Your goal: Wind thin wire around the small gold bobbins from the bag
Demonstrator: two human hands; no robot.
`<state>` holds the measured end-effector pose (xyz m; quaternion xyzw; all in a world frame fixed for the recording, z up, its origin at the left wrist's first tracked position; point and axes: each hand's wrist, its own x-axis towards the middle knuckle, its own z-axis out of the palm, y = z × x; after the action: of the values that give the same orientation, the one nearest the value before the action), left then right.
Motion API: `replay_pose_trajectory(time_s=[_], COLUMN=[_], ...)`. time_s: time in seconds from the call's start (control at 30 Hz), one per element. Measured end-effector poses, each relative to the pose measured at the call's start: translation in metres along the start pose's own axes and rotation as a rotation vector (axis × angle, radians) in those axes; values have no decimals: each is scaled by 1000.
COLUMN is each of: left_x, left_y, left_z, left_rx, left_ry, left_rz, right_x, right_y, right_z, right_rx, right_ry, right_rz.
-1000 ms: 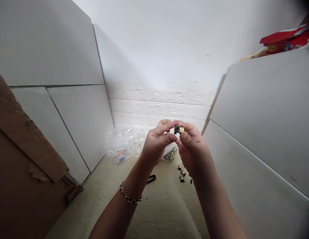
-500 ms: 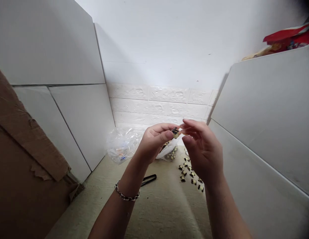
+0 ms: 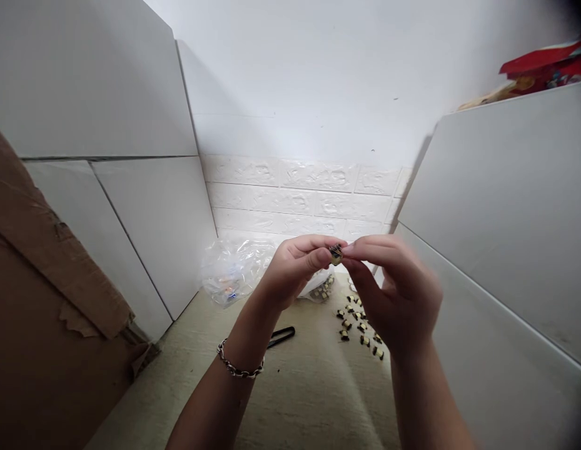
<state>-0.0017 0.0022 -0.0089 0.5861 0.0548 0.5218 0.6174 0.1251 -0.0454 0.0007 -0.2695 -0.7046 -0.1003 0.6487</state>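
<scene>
Component (image 3: 336, 254), black uppermost (long axis unclear), between left fingers (image 3: 313, 242) and right fingers (image 3: 372, 251).

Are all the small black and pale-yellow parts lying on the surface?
No, the left hand is pinching one part above the surface.

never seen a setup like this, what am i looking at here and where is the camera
There is no machine here: these are a person's bare hands, seen from one camera worn on their head, looking forward and down. The left hand, with a chain bracelet on its wrist, pinches a small black-and-yellow part. The right hand has its fingertips close against that part; whether they grip it is hard to tell. On the pale surface lie loose similar parts, a bag of more, a clear plastic bag and a black looped object, partly hidden by the left forearm.
</scene>
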Motion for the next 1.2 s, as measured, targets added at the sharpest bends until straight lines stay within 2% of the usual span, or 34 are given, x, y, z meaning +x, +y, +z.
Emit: replay_pose_trajectory(time_s=[0.37,0.7,0.97,1.2], left_x=[1,1,0,1], left_y=[-6,-8,-9,-6], left_z=[9,13,15,9], left_rx=[-87,-86,-108,-60], left_ry=[15,-14,3,15], left_rz=[-147,-128,-120,-63], right_x=[-3,-3,-2,1], right_y=[0,2,3,0], right_z=[1,1,-1,-9], right_rx=[-143,-265,-237,-177], right_ry=[10,-17,-29,-124], right_rz=[-52,-92,-88,-48])
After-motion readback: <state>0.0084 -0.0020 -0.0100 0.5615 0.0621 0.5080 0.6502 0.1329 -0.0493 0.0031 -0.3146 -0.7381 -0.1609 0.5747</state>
